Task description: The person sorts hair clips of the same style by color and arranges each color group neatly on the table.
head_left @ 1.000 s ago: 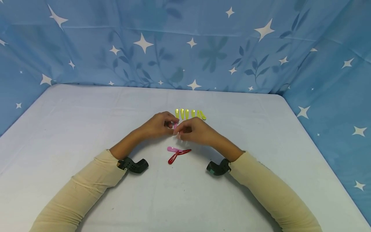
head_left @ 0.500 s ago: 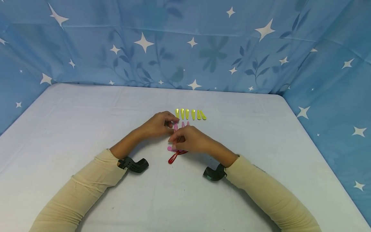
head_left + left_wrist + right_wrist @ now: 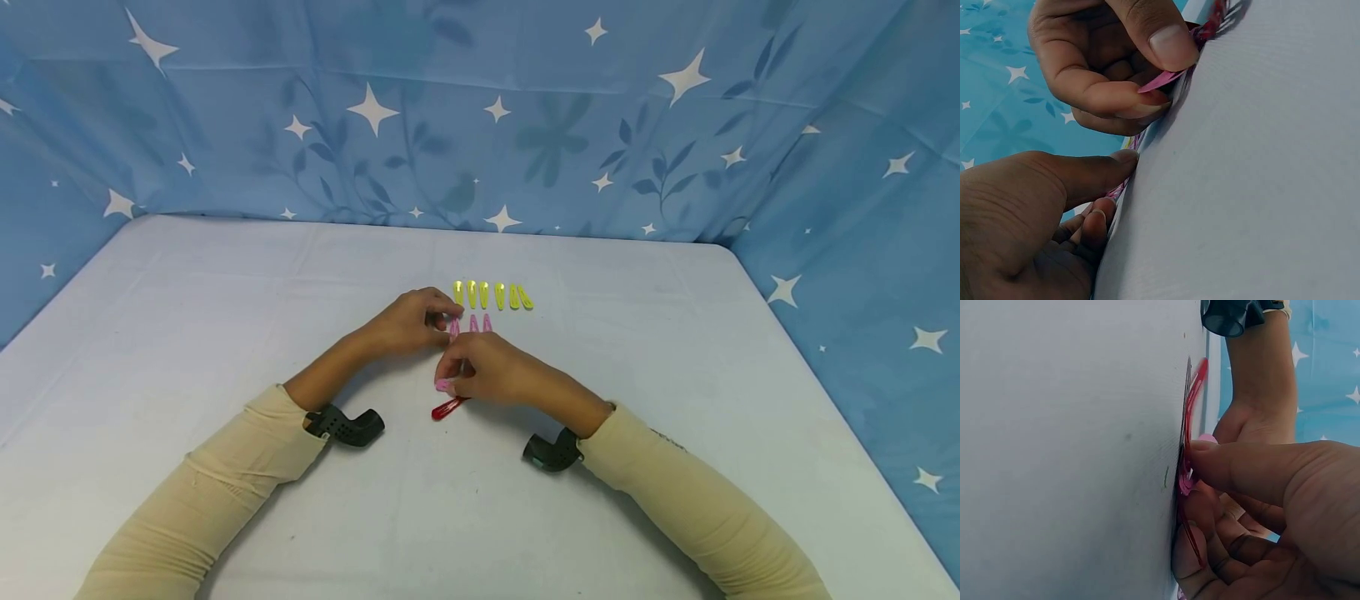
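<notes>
In the head view my right hand (image 3: pixel 491 367) pinches a pink snap hair clip (image 3: pixel 443 385) between thumb and fingers, low over the table. A red hair clip (image 3: pixel 447 408) sticks out below that hand; the right wrist view also shows the red clip (image 3: pixel 1196 387) beside the pinched one. Just beyond, my left hand (image 3: pixel 408 323) pinches another pink hair clip (image 3: pixel 454 328) at its edge, partly hidden by the fingers. Two more pink clips (image 3: pixel 487 322) lie side by side to its right, their lower ends hidden behind my right hand.
A row of several yellow hair clips (image 3: pixel 483 295) lies just beyond the pink ones, the rightmost slanted. The white table (image 3: pixel 637 333) runs back to a blue starry curtain (image 3: pixel 450 125). Each wrist wears a black camera mount (image 3: pixel 356 429).
My right hand has moved from beside the left hand toward me to the loose clips and taken hold of a pink one. The red clip has shifted slightly. My left hand stays put.
</notes>
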Motion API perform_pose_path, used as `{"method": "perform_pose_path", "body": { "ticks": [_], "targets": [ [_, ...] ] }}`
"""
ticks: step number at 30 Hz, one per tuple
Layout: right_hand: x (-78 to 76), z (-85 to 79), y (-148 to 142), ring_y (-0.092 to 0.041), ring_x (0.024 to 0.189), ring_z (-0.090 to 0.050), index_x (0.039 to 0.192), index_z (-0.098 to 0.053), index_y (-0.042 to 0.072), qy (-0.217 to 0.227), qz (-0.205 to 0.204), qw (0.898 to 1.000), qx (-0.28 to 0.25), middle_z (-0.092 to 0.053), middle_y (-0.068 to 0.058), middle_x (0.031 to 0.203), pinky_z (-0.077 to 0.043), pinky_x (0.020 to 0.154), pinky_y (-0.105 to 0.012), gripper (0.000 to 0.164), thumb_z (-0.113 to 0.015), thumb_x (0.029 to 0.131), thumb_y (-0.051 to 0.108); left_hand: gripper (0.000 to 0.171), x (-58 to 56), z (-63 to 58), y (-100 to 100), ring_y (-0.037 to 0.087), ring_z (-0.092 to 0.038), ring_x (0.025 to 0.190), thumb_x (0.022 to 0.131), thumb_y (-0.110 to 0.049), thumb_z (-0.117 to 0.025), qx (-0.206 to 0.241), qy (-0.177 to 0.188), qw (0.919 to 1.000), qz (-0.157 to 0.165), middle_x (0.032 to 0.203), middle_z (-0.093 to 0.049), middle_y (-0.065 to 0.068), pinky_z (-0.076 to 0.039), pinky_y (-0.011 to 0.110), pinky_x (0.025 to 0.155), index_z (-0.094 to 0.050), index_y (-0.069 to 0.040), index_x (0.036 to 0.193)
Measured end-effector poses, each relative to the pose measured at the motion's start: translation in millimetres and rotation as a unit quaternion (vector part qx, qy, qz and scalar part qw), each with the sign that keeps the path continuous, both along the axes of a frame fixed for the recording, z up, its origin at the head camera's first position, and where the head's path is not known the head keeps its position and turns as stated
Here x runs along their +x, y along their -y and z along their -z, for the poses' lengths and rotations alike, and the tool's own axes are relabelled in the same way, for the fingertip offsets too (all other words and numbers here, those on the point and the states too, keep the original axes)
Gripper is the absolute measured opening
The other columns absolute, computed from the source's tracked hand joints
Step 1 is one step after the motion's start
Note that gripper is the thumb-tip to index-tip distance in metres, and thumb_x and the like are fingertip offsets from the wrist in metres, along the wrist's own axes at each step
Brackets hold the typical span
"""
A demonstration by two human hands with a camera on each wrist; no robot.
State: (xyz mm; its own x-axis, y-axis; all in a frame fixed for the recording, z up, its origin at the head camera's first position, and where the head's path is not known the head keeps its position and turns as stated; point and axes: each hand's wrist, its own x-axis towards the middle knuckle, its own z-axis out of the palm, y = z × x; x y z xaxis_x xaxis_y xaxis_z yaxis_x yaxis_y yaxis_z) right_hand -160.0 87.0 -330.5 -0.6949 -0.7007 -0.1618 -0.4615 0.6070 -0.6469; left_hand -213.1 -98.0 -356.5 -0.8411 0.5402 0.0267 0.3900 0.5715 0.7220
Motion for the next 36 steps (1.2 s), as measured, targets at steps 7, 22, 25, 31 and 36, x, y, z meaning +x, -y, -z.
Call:
{"method": "perform_pose_path", "body": {
  "ticks": [7,22,25,31,36],
  "targets": [
    [0.3,0.4,-3,-0.009,0.073,-0.058,0.094,-0.072,0.012,0.018,0.011,0.999,-0.029,-0.067,0.003,0.080,-0.049,0.070,-0.021,0.004,-0.070,0.091,0.011,0.040,0.3,0.1,0,0.019,-0.059,0.092,0.085,-0.007,-0.072,0.001,0.002,1.0000,-0.005,0.114,-0.063,0.012,-0.047,0.030,0.084,-0.067,0.001,0.124],
    [-13.5,4.6,-16,-0.015,0.077,-0.058,0.102,-0.070,0.010,0.019,0.037,0.994,-0.098,-0.067,-0.001,0.086,-0.049,0.068,-0.026,0.015,-0.067,0.089,0.003,0.039,0.7,1.8,1,0.020,-0.060,0.093,0.085,-0.004,-0.071,0.008,-0.006,0.9999,0.003,0.115,-0.064,0.015,-0.048,0.031,0.086,-0.067,0.003,0.123],
    [-16.7,4.9,-19,-0.015,0.076,-0.059,0.106,-0.070,0.007,0.011,0.044,0.992,-0.117,-0.066,-0.003,0.088,-0.049,0.069,-0.026,0.019,-0.064,0.089,0.000,0.039,-0.1,1.9,1,0.021,-0.061,0.093,0.085,-0.004,-0.071,0.009,-0.009,0.9999,0.008,0.116,-0.064,0.015,-0.049,0.031,0.086,-0.067,0.003,0.123],
    [-21.7,4.5,-24,-0.017,0.074,-0.060,0.103,-0.070,0.005,0.006,0.058,0.989,-0.139,-0.068,-0.006,0.090,-0.050,0.068,-0.027,0.018,-0.063,0.088,-0.002,0.040,-0.8,0.9,1,0.020,-0.060,0.093,0.084,-0.007,-0.073,0.009,-0.005,0.9999,0.005,0.115,-0.065,0.014,-0.049,0.031,0.084,-0.068,0.002,0.122],
    [-26.9,5.7,-28,-0.018,0.075,-0.061,0.102,-0.071,0.005,0.011,0.080,0.985,-0.151,-0.068,-0.007,0.091,-0.051,0.067,-0.026,0.017,-0.062,0.088,-0.001,0.043,-0.8,0.9,1,0.020,-0.060,0.093,0.082,-0.007,-0.074,0.008,0.004,1.0000,0.000,0.115,-0.064,0.013,-0.049,0.031,0.084,-0.067,0.002,0.124]
  ]
}}
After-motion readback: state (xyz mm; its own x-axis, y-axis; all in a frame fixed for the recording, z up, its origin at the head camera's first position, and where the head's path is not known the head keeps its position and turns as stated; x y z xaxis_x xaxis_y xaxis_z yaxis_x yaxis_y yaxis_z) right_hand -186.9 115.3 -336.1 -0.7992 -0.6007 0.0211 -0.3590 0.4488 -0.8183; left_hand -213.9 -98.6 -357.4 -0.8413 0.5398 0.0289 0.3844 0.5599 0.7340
